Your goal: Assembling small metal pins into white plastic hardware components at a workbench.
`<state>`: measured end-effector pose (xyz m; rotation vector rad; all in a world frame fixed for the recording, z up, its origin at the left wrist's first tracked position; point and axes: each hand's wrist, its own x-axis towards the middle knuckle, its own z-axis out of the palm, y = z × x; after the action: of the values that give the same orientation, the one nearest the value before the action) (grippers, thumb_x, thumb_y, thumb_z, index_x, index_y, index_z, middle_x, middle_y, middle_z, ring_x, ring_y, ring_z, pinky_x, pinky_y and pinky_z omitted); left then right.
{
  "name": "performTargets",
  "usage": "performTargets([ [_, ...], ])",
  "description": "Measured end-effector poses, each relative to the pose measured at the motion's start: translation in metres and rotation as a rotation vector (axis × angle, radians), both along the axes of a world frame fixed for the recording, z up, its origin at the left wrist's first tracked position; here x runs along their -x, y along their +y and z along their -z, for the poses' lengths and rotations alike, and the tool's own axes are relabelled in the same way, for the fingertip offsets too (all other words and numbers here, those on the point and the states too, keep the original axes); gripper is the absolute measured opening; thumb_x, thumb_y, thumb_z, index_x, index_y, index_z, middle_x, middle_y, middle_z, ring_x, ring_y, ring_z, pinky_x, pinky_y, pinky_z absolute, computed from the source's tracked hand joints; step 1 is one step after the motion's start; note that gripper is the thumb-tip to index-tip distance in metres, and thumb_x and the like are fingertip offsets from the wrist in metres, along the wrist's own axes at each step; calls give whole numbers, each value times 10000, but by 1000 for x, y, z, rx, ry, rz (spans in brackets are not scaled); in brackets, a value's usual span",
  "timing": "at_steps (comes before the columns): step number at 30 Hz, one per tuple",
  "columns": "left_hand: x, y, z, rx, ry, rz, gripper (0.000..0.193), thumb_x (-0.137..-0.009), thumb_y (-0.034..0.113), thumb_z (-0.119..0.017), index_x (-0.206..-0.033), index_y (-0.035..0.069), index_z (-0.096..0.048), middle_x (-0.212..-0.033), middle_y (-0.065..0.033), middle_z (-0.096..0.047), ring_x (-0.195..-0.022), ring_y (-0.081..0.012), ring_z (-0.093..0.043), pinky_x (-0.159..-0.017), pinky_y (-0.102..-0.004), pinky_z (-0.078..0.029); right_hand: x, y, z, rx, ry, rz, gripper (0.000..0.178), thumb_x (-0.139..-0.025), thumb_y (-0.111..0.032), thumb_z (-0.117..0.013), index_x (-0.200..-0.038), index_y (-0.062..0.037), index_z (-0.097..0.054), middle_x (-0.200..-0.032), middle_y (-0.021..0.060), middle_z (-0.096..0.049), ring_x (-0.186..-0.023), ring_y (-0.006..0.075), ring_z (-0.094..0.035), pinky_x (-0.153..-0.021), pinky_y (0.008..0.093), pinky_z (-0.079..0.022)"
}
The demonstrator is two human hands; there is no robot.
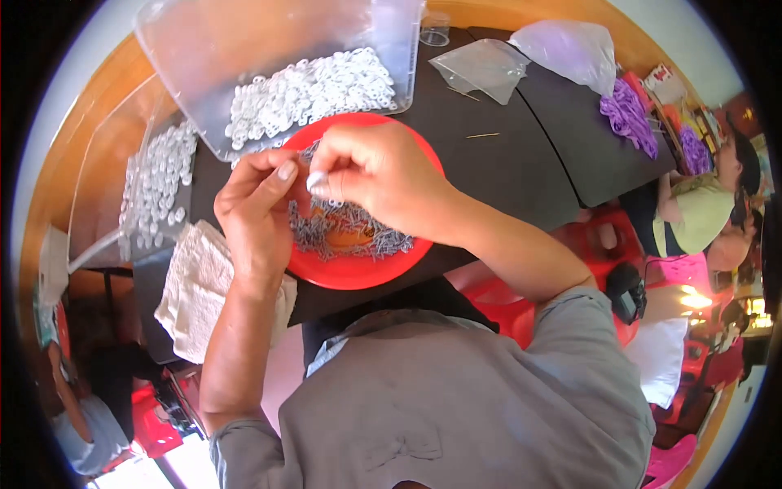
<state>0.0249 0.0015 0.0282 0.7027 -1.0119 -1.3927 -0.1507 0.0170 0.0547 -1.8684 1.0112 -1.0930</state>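
Note:
Both my hands meet above a red basin (358,279) holding a loose heap of short grey strands (383,240). My left hand (251,212) is closed in a pinch, thumb against forefinger; whatever lies between them is too small to make out. Opposite it, my right hand (383,175) has its fingers curled and pinches a small white piece (316,181). Similar white ring-like pieces (314,91) are heaped in a clear plastic bin (228,41) just beyond the basin. A folded cream cloth (194,297) lies beside my left wrist.
More white pieces (155,196) lie in another clear container (94,204) at the left. On the dark table (505,183) are a thin stick (482,135), plastic bags (566,53) and purple bundles (627,118). People (696,208) sit at right and lower left, near red chairs (599,240).

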Motion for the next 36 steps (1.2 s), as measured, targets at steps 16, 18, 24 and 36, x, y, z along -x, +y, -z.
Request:
performTargets([
  [16, -26, -26, 9, 124, -247, -275, 88, -933, 86, -552, -936, 2, -577, -812, -107, -592, -629, -164, -530, -500, -261, -407, 159, -206, -33, 82, 52, 437, 128, -802, -139, -693, -865, -29, -679, -685, 18, -646, -607, 86, -587, -547, 245, -444],
  [18, -22, -28, 8, 108, -228, -292, 85, -934, 86, -556, -930, 3, -573, -814, -111, -591, -625, -165, -528, -496, -262, -406, 157, -245, -33, 185, 213, 480, 167, -765, -155, -697, -860, -19, -675, -686, 76, -652, -627, 173, -611, -600, 310, -475],
  [24, -28, -27, 11, 62, -232, -357, 80, -927, 76, -555, -935, -2, -573, -815, -113, -594, -634, -167, -538, -490, -260, -404, 150, -302, -22, 383, 729, 426, 143, -826, -175, -641, -911, -71, -691, -752, 53, -671, -690, 141, -613, -641, 293, -476],
  [36, -34, -38, 7, 26, -163, -394, 124, -869, 17, -623, -946, -80, -628, -782, -139, -641, -601, -181, -584, -499, -266, -426, 188, -241, -7, 277, -56, 375, 27, -822, -46, -637, -806, -39, -657, -638, 40, -605, -540, 132, -543, -490, 278, -428],
])
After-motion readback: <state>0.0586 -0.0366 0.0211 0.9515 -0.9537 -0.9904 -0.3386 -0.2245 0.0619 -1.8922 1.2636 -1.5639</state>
